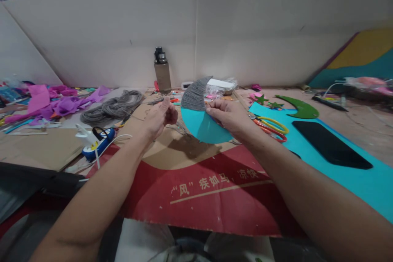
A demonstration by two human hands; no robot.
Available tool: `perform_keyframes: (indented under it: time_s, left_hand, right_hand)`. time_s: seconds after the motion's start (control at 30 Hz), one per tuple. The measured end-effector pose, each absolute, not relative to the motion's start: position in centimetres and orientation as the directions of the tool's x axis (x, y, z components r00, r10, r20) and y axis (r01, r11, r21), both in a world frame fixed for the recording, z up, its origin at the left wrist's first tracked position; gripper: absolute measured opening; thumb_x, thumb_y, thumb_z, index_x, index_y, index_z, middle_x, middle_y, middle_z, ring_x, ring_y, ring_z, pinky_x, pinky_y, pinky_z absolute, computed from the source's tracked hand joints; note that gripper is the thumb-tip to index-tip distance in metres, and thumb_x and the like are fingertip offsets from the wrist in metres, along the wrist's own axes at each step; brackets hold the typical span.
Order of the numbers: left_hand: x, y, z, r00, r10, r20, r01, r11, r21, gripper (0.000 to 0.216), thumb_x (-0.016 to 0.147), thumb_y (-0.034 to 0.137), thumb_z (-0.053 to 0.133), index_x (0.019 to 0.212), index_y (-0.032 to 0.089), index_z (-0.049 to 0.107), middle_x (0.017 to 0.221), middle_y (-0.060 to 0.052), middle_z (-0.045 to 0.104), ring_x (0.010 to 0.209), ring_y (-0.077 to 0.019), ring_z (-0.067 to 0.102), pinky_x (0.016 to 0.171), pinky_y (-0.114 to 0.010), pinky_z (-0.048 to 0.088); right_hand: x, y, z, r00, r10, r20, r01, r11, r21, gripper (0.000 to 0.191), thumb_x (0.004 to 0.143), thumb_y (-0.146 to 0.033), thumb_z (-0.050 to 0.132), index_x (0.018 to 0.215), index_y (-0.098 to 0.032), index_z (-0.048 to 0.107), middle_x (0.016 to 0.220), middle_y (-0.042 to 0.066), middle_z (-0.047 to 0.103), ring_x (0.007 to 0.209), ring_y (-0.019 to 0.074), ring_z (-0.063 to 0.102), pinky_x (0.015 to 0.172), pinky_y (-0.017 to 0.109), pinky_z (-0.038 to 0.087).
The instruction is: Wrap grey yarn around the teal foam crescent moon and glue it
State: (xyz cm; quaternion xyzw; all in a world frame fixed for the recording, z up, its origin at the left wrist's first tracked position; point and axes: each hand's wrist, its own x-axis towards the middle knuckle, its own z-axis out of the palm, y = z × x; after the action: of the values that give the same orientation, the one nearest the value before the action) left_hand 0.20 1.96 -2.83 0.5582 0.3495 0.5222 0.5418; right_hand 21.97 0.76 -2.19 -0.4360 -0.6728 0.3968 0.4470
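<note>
Now the teal crescent [201, 127], far tip wound in gray yarn [195, 95], sits raised over the mid-table cardboard [215, 196]. Right hand [227, 116] is pinched tight on its right edge. Left hand [161, 116] is curled into a fist just left of it. A rope coil [113, 106] lies far left, and scissors [270, 127] just right.

Readable only on the red cardboard sheet [196, 213], just below the left hand [159, 116] and the right hand [229, 116], toward the body: white Chinese characters “风”疾如马,凉快, with a white line beneath.
</note>
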Motion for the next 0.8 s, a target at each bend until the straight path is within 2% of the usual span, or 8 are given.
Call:
perform_keyframes:
  time_s: [0.1, 0.23, 0.33, 0.4, 0.5, 0.67, 0.8]
  left_hand:
    - [0.2, 1.8, -2.8, 0.289, 0.922, 0.257, -0.119, -0.232, 0.965, 0.048, 0.071, 0.062, 0.062, 0.068, 0.015, 0.059, 0.061, -0.002, 0.058, 0.055, -0.0102, 0.052, 0.053, -0.023, 0.039]
    - [0.3, 1.6, -2.7, 0.298, 0.911, 0.285, -0.062, -0.279, 0.958, 0.038, 0.068, 0.051, 0.072, 0.074, 0.014, 0.064, 0.068, -0.002, 0.061, 0.058, -0.0093, 0.052, 0.057, -0.023, 0.04]
    - [0.4, 1.4, -2.5, 0.312, 0.913, 0.265, -0.081, -0.252, 0.964, 0.037, 0.065, 0.042, 0.077, 0.085, 0.014, 0.067, 0.079, -0.004, 0.066, 0.065, -0.0114, 0.056, 0.061, -0.024, 0.043]
    - [0.5, 1.3, -2.3, 0.315, 0.917, 0.243, -0.102, -0.222, 0.97, 0.035, 0.061, 0.036, 0.08, 0.085, 0.013, 0.068, 0.08, -0.005, 0.067, 0.069, -0.0132, 0.059, 0.064, -0.025, 0.045]
    - [0.4, 1.3, -2.3, 0.317, 0.927, 0.2, -0.148, -0.16, 0.976, 0.032, 0.058, 0.03, 0.082, 0.08, 0.013, 0.067, 0.077, -0.004, 0.068, 0.068, -0.0131, 0.06, 0.066, -0.026, 0.047]
    - [0.0, 1.8, -2.9, 0.411, 0.906, 0.101, -0.249, 0.005, 0.969, 0.038, 0.053, 0.034, 0.085, 0.078, 0.013, 0.066, 0.072, -0.003, 0.067, 0.06, -0.0111, 0.059, 0.06, -0.024, 0.046]
    - [-0.1, 2.3, -3.5, 0.441, 0.895, 0.067, -0.275, 0.063, 0.959, 0.038, 0.054, 0.033, 0.084, 0.082, 0.014, 0.067, 0.074, -0.004, 0.069, 0.061, -0.0114, 0.06, 0.06, -0.023, 0.046]
  right_hand:
    - [21.9, 0.8, -2.3, -0.242, 0.932, 0.27, 0.255, 0.329, -0.909, 0.019, 0.078, -0.035, 0.056, 0.068, -0.019, 0.051, 0.051, -0.006, 0.036, 0.047, 0.008, 0.027, 0.047, 0.025, 0.018]
    - [21.6, 0.5, -2.2, -0.267, 0.93, 0.254, 0.288, 0.329, -0.9, 0.02, 0.079, -0.034, 0.054, 0.066, -0.019, 0.049, 0.053, -0.005, 0.036, 0.048, 0.0084, 0.028, 0.048, 0.025, 0.02]
    - [21.4, 0.2, -2.3, -0.289, 0.926, 0.243, 0.327, 0.334, -0.884, 0.019, 0.079, -0.034, 0.053, 0.068, -0.019, 0.051, 0.055, -0.004, 0.039, 0.05, 0.0089, 0.031, 0.048, 0.025, 0.022]
    - [21.4, 0.2, -2.5, -0.321, 0.914, 0.247, 0.325, 0.352, -0.878, 0.019, 0.079, -0.034, 0.054, 0.068, -0.018, 0.052, 0.056, -0.004, 0.041, 0.051, 0.0091, 0.034, 0.049, 0.025, 0.024]
    - [21.3, 0.1, -2.7, -0.375, 0.9, 0.223, 0.242, 0.327, -0.914, 0.019, 0.079, -0.035, 0.055, 0.07, -0.018, 0.052, 0.054, -0.005, 0.04, 0.049, 0.008, 0.032, 0.048, 0.025, 0.022]
    - [21.1, 0.0, -2.6, -0.476, 0.866, 0.152, -0.003, 0.171, -0.985, 0.025, 0.077, -0.039, 0.061, 0.07, -0.018, 0.049, 0.05, -0.009, 0.031, 0.044, 0.0056, 0.023, 0.044, 0.024, 0.015]
    - [21.2, 0.2, -2.7, -0.49, 0.863, 0.124, -0.034, 0.123, -0.992, 0.025, 0.076, -0.037, 0.063, 0.069, -0.018, 0.049, 0.049, -0.009, 0.031, 0.043, 0.005, 0.022, 0.043, 0.023, 0.012]
